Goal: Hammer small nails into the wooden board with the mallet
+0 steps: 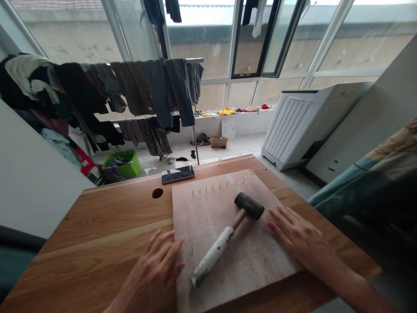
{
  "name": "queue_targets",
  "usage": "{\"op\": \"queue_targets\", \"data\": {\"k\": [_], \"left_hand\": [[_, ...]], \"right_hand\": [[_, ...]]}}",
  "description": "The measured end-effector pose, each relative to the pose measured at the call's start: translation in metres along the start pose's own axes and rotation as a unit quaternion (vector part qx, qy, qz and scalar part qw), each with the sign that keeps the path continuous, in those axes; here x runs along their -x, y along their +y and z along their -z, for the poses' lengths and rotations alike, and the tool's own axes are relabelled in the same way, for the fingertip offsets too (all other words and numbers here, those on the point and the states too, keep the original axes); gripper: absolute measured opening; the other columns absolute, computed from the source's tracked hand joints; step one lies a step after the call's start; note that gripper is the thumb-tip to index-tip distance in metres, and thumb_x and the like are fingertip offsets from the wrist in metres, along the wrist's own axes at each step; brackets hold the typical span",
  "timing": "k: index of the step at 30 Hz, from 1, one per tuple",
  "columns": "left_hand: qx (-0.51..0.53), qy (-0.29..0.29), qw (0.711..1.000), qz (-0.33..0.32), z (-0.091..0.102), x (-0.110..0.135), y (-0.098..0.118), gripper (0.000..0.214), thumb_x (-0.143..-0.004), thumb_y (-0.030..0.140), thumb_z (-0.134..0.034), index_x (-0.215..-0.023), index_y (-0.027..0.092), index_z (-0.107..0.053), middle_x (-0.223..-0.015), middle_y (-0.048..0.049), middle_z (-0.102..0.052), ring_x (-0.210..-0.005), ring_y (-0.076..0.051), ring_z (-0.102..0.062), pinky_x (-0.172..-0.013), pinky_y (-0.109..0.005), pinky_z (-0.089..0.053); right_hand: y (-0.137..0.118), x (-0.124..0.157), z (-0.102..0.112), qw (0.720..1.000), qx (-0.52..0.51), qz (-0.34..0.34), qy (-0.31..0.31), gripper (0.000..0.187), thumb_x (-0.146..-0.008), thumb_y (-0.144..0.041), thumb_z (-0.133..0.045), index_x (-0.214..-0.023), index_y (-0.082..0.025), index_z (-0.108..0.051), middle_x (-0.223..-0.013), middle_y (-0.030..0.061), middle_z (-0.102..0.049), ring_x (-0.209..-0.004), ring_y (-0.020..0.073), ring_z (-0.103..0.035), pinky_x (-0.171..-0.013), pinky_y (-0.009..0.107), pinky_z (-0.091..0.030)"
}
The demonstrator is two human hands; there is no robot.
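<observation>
A pale wooden board (208,226) lies flat on the brown table, with a row of several thin nails (213,187) standing up near its far edge. Across the board rests a rubber mallet (216,252), its black head to the upper right and its white-wrapped handle toward me. My left hand (158,265) lies at the board's left edge, fingers stretched out, the fingertips just over that edge. On the right side, my right hand (296,232) rests with fingers extended along the board's right edge. Neither hand touches the mallet.
A smartphone (177,174) lies by the table's (114,234) far edge, near a round hole (157,193). Beyond stand a loaded clothes rack (194,143), a green basket (132,164), a small cardboard box (219,142) and a white ribbed appliance (288,121). A curtain (358,182) hangs at right.
</observation>
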State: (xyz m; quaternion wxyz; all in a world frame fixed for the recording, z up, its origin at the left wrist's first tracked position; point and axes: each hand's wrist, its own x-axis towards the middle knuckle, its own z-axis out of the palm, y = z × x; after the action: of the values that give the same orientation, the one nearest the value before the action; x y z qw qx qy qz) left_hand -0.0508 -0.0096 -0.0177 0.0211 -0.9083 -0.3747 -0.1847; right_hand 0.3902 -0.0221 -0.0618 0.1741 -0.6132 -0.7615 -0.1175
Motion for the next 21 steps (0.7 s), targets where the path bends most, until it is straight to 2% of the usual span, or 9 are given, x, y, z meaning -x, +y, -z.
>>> {"op": "queue_targets", "data": {"k": [4,6,8,10,12,13,15,18,21], "left_hand": [[-0.011,0.008,0.998,0.053,0.028,0.043,-0.022,0.033,-0.101,0.036,-0.054,-0.130,0.026,-0.065,-0.120,-0.0047,-0.074,-0.123,-0.025,-0.064,-0.108,-0.039,-0.054],[0.006,-0.016,0.996,0.084,0.039,0.058,-0.035,0.029,-0.102,0.036,-0.053,-0.124,0.028,-0.068,-0.119,-0.0030,-0.075,-0.119,-0.023,-0.066,-0.103,-0.034,-0.057],[0.038,-0.026,0.991,0.125,0.045,0.061,-0.050,0.027,-0.101,0.038,-0.054,-0.120,0.028,-0.070,-0.118,-0.0029,-0.075,-0.113,-0.022,-0.069,-0.099,-0.031,-0.058],[0.073,-0.006,0.981,0.178,0.042,0.050,-0.065,0.031,-0.100,0.043,-0.055,-0.121,0.025,-0.069,-0.119,-0.0051,-0.074,-0.105,-0.022,-0.072,-0.094,-0.032,-0.059],[0.114,0.023,0.966,0.232,0.033,0.027,-0.079,0.039,-0.098,0.049,-0.055,-0.124,0.022,-0.066,-0.115,-0.0071,-0.074,-0.089,-0.020,-0.072,-0.083,-0.034,-0.061],[0.134,0.042,0.956,0.257,0.026,0.013,-0.085,0.042,-0.096,0.050,-0.056,-0.124,0.020,-0.066,-0.108,-0.0068,-0.075,-0.075,-0.018,-0.070,-0.072,-0.031,-0.061],[0.208,0.052,0.937,0.275,0.011,-0.015,-0.095,0.046,-0.094,0.050,-0.059,-0.127,0.019,-0.064,-0.114,-0.0085,-0.075,-0.071,-0.016,-0.069,-0.063,-0.027,-0.058],[0.268,0.087,0.922,0.265,-0.010,-0.045,-0.106,0.046,-0.089,0.046,-0.063,-0.127,0.019,-0.065,-0.115,-0.0092,-0.078,-0.065,-0.014,-0.066,-0.059,-0.026,-0.056],[0.289,0.094,0.914,0.268,-0.018,-0.055,-0.109,0.036,-0.089,0.039,-0.061,-0.117,0.019,-0.071,-0.103,-0.0079,-0.081,-0.061,-0.015,-0.067,-0.063,-0.026,-0.057]], "right_hand": [[-0.051,-0.015,0.019,1.000,-0.019,0.016,-0.010,0.037,-0.102,-0.046,-0.045,-0.122,-0.027,-0.070,-0.126,0.0133,-0.073,-0.113,0.0361,-0.069,-0.088,0.052,-0.059],[-0.059,-0.036,0.023,0.998,-0.050,0.020,-0.021,0.033,-0.102,-0.043,-0.045,-0.112,-0.027,-0.072,-0.109,0.0123,-0.077,-0.099,0.0348,-0.072,-0.084,0.052,-0.058],[-0.062,-0.066,0.020,0.995,-0.097,0.020,-0.014,0.030,-0.101,-0.039,-0.047,-0.111,-0.025,-0.071,-0.104,0.0125,-0.075,-0.098,0.0346,-0.071,-0.085,0.052,-0.057],[-0.064,-0.103,0.009,0.983,-0.181,0.032,-0.009,0.029,-0.100,-0.037,-0.051,-0.117,-0.022,-0.070,-0.109,0.0128,-0.072,-0.098,0.0310,-0.071,-0.087,0.047,-0.058],[-0.068,-0.139,-0.005,0.962,-0.266,0.040,-0.044,0.030,-0.097,-0.036,-0.057,-0.121,-0.021,-0.068,-0.114,0.0121,-0.069,-0.081,0.0227,-0.072,-0.077,0.039,-0.060],[-0.071,-0.155,-0.012,0.953,-0.292,0.044,-0.061,0.032,-0.095,-0.035,-0.061,-0.122,-0.021,-0.068,-0.115,0.0118,-0.068,-0.076,0.0201,-0.071,-0.074,0.037,-0.060],[-0.077,-0.180,-0.025,0.945,-0.301,0.078,-0.103,0.029,-0.091,-0.030,-0.066,-0.118,-0.020,-0.071,-0.111,0.0107,-0.070,-0.080,0.0200,-0.071,-0.079,0.036,-0.059],[-0.081,-0.200,-0.034,0.947,-0.280,0.104,-0.120,0.016,-0.091,-0.023,-0.064,-0.102,-0.020,-0.075,-0.094,0.0076,-0.075,-0.086,0.0227,-0.071,-0.085,0.036,-0.055],[-0.081,-0.207,-0.035,0.947,-0.300,0.079,-0.083,0.018,-0.092,-0.024,-0.063,-0.106,-0.020,-0.074,-0.091,0.0062,-0.075,-0.081,0.0209,-0.071,-0.080,0.033,-0.055]]}}
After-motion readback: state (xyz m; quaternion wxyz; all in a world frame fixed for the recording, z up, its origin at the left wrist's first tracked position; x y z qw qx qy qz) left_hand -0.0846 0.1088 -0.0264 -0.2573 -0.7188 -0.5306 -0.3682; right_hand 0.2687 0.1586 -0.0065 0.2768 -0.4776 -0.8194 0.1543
